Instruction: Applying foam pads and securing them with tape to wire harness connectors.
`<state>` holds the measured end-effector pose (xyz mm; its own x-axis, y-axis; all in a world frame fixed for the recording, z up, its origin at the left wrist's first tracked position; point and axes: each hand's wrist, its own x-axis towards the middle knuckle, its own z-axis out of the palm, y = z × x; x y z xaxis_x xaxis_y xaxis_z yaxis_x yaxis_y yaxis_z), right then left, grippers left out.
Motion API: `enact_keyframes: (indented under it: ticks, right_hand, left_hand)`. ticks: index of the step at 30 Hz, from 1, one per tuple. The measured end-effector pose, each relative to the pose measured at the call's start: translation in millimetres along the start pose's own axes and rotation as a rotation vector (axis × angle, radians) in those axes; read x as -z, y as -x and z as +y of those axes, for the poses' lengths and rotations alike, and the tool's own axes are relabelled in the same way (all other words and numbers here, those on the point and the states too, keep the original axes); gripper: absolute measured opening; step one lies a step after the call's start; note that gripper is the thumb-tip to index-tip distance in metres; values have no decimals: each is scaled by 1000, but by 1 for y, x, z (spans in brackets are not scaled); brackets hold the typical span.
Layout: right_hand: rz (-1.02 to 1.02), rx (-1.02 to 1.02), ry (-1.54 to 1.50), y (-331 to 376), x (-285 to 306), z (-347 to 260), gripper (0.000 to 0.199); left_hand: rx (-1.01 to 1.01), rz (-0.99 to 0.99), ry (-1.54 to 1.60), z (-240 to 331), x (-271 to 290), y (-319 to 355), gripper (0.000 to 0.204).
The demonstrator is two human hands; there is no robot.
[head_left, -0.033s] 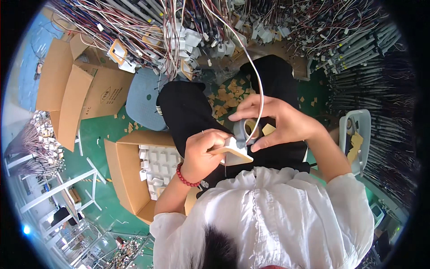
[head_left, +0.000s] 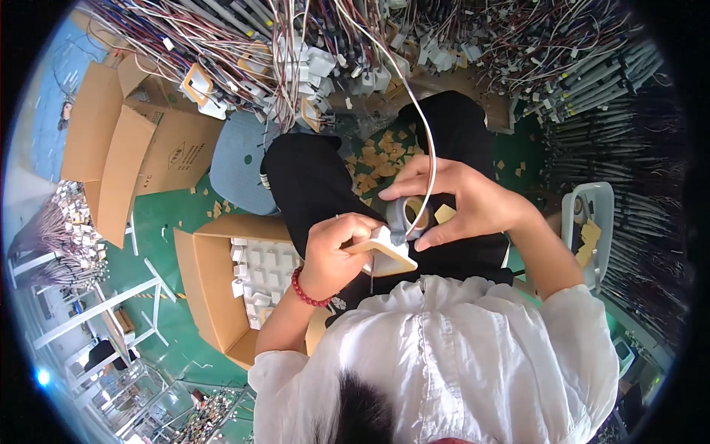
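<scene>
Head view: tape roll (head_left: 406, 215) in right hand (head_left: 462, 200), white part (head_left: 384, 248) in left hand (head_left: 336, 251).

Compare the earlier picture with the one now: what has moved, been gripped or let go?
Nothing has visibly changed. The left hand grips the white rectangular part, and the right hand holds the grey tape roll against it, as before.

Grey tape roll (head_left: 405, 215) upright over lap, touching flat white-and-tan rectangular part (head_left: 384, 249), tilted, just below
</scene>
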<state>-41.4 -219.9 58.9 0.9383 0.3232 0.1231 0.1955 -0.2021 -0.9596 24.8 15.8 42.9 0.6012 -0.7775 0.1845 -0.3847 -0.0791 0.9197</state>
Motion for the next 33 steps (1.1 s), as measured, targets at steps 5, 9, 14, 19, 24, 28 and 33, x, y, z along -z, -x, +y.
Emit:
enact_keyframes:
  ticks: [5,9,14,19,24,28,33]
  right_hand:
    - [-43,-25,25,9,-5,-13,57]
    - [-216,-175,-106,13,1,-31,55]
    - [-172,-324,-651,23,-15,-13,49]
    - [-55,-469,-846,24,-19,-4,42]
    - [247,-771,-1101,14,-43,2,51]
    - [261,-861,-1163,8,-46,0,58]
    - [177,-853,-1391,8,-49,8,71]
  left_hand:
    - [410,-19,717,-17,1,16,18]
    - [331,-96,462,-31,5,16,25]
    - [-183,-12,-110,-15,5,-2,30]
    - [-525,3,-607,10,13,-11,13]
    - [-732,-76,-984,12,11,-13,12]
    - [-721,-161,-1127,12,3,-12,13]
    - [-690,-192,-1243,14,-3,-12,12]
